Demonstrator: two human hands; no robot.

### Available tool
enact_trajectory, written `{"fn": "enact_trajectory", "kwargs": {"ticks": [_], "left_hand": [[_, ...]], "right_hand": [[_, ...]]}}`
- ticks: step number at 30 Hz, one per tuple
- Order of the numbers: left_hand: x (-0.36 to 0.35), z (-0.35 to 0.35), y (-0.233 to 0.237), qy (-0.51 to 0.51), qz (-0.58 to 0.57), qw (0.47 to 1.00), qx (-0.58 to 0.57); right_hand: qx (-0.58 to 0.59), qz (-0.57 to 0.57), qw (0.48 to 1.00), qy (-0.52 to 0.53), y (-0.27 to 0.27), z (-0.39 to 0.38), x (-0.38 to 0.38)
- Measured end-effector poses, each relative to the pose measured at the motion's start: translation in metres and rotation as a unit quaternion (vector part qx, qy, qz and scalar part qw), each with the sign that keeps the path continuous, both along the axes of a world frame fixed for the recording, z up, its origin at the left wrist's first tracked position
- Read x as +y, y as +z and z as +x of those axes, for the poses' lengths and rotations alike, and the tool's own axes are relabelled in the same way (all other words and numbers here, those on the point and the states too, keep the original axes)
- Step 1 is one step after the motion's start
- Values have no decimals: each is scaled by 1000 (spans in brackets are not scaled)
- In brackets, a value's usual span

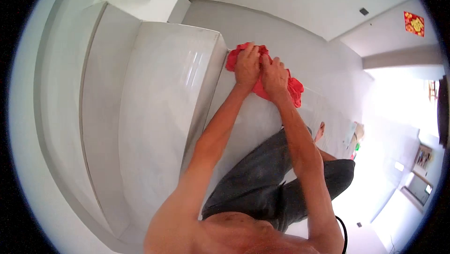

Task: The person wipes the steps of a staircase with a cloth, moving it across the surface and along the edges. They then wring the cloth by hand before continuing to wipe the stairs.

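A crumpled red cloth point(294, 90) lies on a pale, glossy stair tread point(234, 113). My left hand point(247, 66) presses down on its upper left part, the fingers bent over the fabric. Close beside it, my right hand point(274, 77) bears on the middle of the cloth, fingers curled into it. Folds of red stick out on both sides of the hands. The cloth's underside and most of my fingertips are hidden.
A higher glossy step point(164, 80) rises left of my hands, with another step edge point(93, 90) beyond. My bent legs in dark shorts point(258, 174) take up the lower middle. A red and gold decoration point(414, 24) hangs on the wall at upper right.
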State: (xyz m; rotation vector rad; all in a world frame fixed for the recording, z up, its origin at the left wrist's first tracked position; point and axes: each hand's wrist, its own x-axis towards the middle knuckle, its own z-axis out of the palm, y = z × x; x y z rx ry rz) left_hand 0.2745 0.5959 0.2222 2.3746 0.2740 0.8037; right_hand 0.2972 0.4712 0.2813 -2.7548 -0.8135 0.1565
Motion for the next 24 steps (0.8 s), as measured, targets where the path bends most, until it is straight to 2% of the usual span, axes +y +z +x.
{"fn": "enact_trajectory", "kwargs": {"ticks": [2,3,4,5,7,10,11,13,16,20,21,22,23,24], "left_hand": [[-4,13,-21,-36,2,999,-23],[-10,5,-6,-58,-8,998,-13],[-13,3,-13,-88,3,996,14],[-16,0,-21,-120,15,992,43],[-27,-22,-5,-133,17,989,67],[-38,-73,17,-109,20,994,6],[-36,-87,24,-123,26,989,78],[-31,-115,29,-75,64,990,105],[-20,-125,23,6,75,987,143],[-3,-85,17,74,67,979,178],[-3,-72,12,106,129,975,148],[-4,-60,16,97,96,973,188],[-6,-49,19,97,65,967,227],[-11,-42,38,66,35,968,240]], "right_hand": [[-2,-3,999,-51,2,-1,-2],[-5,1,996,-85,-6,-8,-7],[-9,4,993,-119,-9,-12,-12],[-27,6,993,-111,-12,-16,-20],[-57,13,994,-97,-13,-36,-34],[-87,35,993,-70,-18,-64,-44],[-80,27,995,-56,-20,-69,-43],[-65,9,997,-30,-19,-80,-37],[-80,61,994,48,-15,-73,-17],[-104,45,992,53,-21,-32,10],[-88,38,994,48,-18,-19,12],[-70,36,996,52,-14,-11,17],[-36,-12,998,53,-10,1,14],[2,-10,1000,23,-15,9,6]]}}
